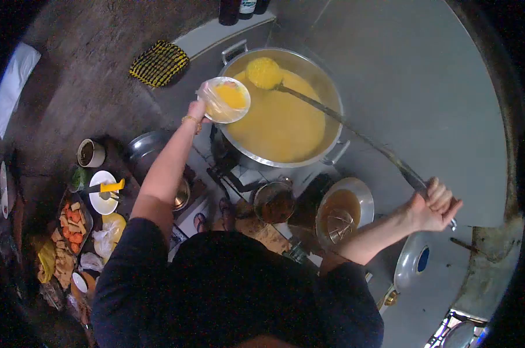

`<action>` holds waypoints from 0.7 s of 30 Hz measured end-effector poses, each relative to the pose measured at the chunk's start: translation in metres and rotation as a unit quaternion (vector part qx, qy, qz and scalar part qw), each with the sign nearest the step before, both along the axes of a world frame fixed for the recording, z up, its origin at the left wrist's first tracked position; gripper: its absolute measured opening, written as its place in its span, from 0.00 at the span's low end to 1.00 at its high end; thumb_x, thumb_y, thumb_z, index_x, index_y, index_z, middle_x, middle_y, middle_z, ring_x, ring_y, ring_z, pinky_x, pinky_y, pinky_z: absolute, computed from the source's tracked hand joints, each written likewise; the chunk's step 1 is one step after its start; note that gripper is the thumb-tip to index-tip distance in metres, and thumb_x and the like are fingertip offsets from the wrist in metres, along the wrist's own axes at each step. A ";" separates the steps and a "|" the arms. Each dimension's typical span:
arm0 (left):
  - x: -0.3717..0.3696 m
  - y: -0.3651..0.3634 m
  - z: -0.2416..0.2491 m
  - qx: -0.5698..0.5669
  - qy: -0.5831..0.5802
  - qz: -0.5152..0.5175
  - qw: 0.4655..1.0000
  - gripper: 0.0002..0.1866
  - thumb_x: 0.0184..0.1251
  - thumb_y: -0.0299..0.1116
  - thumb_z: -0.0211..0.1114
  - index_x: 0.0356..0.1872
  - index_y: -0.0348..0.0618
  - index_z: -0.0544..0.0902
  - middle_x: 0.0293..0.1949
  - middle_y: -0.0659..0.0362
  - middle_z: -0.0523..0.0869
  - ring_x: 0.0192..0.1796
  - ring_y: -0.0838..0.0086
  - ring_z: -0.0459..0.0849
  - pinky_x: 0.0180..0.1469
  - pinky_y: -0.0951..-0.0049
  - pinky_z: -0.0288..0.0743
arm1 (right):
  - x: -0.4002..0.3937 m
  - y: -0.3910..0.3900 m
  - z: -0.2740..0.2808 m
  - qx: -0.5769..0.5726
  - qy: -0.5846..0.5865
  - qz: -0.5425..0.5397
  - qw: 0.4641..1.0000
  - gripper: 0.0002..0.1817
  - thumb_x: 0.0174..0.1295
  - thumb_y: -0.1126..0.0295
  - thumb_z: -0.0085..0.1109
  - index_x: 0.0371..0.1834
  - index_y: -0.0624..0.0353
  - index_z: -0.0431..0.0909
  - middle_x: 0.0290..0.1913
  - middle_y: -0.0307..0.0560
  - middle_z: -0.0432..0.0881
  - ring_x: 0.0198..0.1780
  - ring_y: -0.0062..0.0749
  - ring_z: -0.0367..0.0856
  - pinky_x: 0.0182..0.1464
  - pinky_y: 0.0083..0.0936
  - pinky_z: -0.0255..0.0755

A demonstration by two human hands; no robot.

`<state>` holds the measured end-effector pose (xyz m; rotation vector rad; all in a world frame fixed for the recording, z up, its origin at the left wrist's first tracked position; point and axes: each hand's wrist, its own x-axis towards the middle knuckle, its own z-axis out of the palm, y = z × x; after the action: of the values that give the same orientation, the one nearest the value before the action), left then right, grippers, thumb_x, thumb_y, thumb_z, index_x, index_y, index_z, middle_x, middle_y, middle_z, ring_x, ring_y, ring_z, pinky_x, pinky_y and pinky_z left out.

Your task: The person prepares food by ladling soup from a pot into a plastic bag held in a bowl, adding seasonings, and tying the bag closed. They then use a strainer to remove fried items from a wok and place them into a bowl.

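My left hand grips a white bowl at the pot's left rim. Yellow food lies in the bowl, and clear plastic covers its left part and my fingers. With my right hand I hold the far end of a long-handled ladle, fingers wrapped round the handle. Its round head, covered in yellow, is at the back left inside a large metal pot. Thick yellow soup fills much of the pot. The ladle's head is apart from the bowl.
Below the pot sit a smaller pot and a metal basin of brownish liquid with a wire whisk. At left are a yellow-handled knife on a white plate and a tray of cut vegetables. Bottles stand behind.
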<state>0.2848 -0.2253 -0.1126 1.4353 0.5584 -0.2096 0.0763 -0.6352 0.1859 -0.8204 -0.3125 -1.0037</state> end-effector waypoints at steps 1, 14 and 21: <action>0.004 -0.006 -0.004 -0.001 -0.001 0.001 1.000 0.28 0.58 0.51 0.50 0.43 0.31 0.73 0.39 0.50 0.80 0.37 0.67 0.82 0.31 0.67 0.80 | -0.007 -0.006 0.005 -0.009 -0.020 -0.007 1.000 0.25 0.62 0.63 0.41 0.06 0.45 0.49 0.07 0.33 0.49 0.10 0.20 0.44 0.22 0.23 0.44; 0.020 -0.065 -0.019 -0.324 -0.080 0.010 0.943 0.27 0.62 0.52 0.50 0.52 0.37 0.69 0.47 0.51 0.77 0.46 0.60 0.79 0.44 0.54 0.75 | -0.038 -0.056 0.019 -0.003 -0.002 -0.044 0.999 0.24 0.62 0.66 0.40 0.08 0.46 0.44 0.09 0.34 0.45 0.13 0.22 0.43 0.23 0.24 0.47; -0.047 0.013 0.002 -0.197 -0.067 0.073 0.975 0.32 0.57 0.61 0.50 0.43 0.38 0.77 0.41 0.53 0.80 0.38 0.66 0.80 0.36 0.66 0.74 | 0.041 0.047 0.007 -0.171 -0.059 0.240 0.954 0.19 0.61 0.66 0.37 0.11 0.48 0.50 0.10 0.34 0.45 0.14 0.22 0.47 0.27 0.23 0.48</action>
<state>0.2381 -0.2127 -0.1102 1.0105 0.4776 -0.0981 0.1175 -0.5881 0.1927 -0.9374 -0.7661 -0.5459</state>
